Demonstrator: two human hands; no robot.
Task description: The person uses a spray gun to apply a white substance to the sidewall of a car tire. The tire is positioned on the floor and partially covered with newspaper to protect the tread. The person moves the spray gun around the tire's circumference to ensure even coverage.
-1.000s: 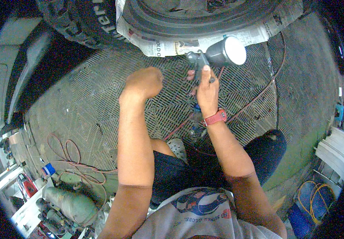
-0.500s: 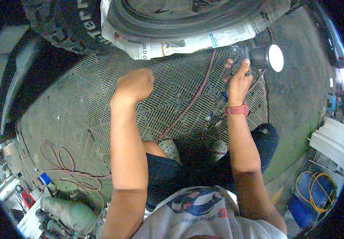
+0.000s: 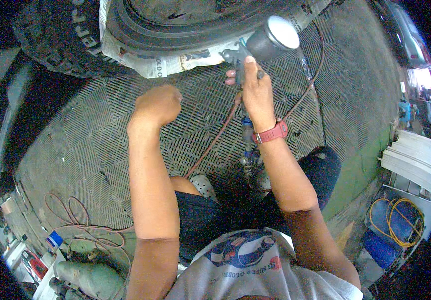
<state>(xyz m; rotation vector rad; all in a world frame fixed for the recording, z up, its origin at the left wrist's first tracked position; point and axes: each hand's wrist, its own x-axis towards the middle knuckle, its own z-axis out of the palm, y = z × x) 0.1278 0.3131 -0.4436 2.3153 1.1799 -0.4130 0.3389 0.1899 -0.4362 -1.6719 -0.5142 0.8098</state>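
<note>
My right hand (image 3: 258, 95) grips a spray gun (image 3: 239, 59), its thumb along the back and fingertips showing on the far side. A dark cup with a pale round lid (image 3: 281, 33) sits tilted on the gun. An air fitting and a hose (image 3: 319, 60) are near the gun. To the left my left hand (image 3: 156, 106) is curled in a fist above the floor mat, with nothing visible in it. Ahead of both hands is a dark wheel rim (image 3: 175, 37), edged with newspaper (image 3: 158, 67); the gun is close to its lower right side.
A large tyre (image 3: 50, 42) stands at far left beside the rim. Ribbed matting (image 3: 195, 107) covers the floor, crossed by a reddish hose (image 3: 213, 137). A green tank (image 3: 88, 277) and coiled hose (image 3: 88, 225) lie lower left. A yellow cable (image 3: 393, 222) hangs at right.
My right hand has brought the spray gun left and up toward the rim, tilting its cup. My left fist has shifted slightly left in the picture, while the whole view has also moved somewhat.
</note>
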